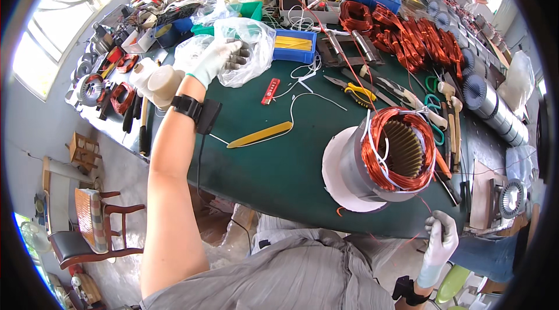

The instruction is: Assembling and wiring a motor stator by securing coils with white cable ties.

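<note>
While the right hand in a white glove with greyish fingertips [441,240] has its fingers drawn together on a thin reddish wire [425,205], the grey cylindrical metal stator with a ribbed, yellowish-brown bore [403,150] sits just beyond that pinch and slightly to its left. From the fingertips the wire runs up toward the stator's near edge. A thick ring of copper-red windings [428,150] circles the bore, facing partly toward the pinching hand, and a white round base [333,171] lies under the stator, farther left of the pinch.

Well apart, beyond and to the left of the stator, the left hand in a matching white glove [224,60] is over a crumpled clear plastic bag [256,48], its fingers bent; I cannot tell whether they grasp the film. Just right of this hand stands a blue plastic bin [291,55] of slim yellow strips [293,42]. Nearer the wearer than the left hand, a flat yellow pointed strip [260,134] lies on the dark green tabletop [279,179].
</note>
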Demonstrator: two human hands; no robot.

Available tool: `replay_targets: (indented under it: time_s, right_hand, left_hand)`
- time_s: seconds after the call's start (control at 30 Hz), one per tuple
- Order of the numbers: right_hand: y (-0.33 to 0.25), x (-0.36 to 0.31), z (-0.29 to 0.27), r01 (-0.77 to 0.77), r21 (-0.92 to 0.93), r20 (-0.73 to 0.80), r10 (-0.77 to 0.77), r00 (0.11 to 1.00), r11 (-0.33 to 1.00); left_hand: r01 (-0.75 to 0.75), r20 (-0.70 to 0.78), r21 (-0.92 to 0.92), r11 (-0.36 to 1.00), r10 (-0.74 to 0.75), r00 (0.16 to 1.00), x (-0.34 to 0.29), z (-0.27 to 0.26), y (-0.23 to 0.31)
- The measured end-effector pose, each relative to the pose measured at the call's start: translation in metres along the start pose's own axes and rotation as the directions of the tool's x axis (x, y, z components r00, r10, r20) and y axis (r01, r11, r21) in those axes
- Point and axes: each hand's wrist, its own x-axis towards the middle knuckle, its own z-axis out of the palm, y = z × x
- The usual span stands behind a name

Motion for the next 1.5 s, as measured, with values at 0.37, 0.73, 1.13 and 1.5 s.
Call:
replay_targets:
  time_s: [0.37, 0.73, 1.13, 1.5]
  right_hand:
    - [-0.005, 0.000, 0.009, -0.028, -0.021, 0.003, 0.028, 1.000, 0.999]
    - [-0.003, 0.000, 0.014, -0.052, 0.005, 0.016, 0.052, 0.999, 0.999]
    - [-0.002, -0.013, 0.009, -0.049, 0.018, -0.011, 0.049, 0.999, 0.999]
    - [-0.001, -0.007, 0.018, -0.041, 0.036, 0.024, 0.040, 0.999, 0.999]
  left_hand:
    - [-0.376, 0.203, 0.823, 0.426, 0.397, 0.895, -0.030, 0.063, 0.013]
    - [-0.380, 0.069, 0.776, 0.503, 0.531, 0.844, -0.008, 0.038, 0.013]
    - [0.229, -0.258, 0.921, 0.316, 0.051, 0.965, 0.079, -0.007, -0.047]
    - [0.212, -0.326, 0.792, 0.573, 0.103, 0.940, 0.023, -0.043, 0.006]
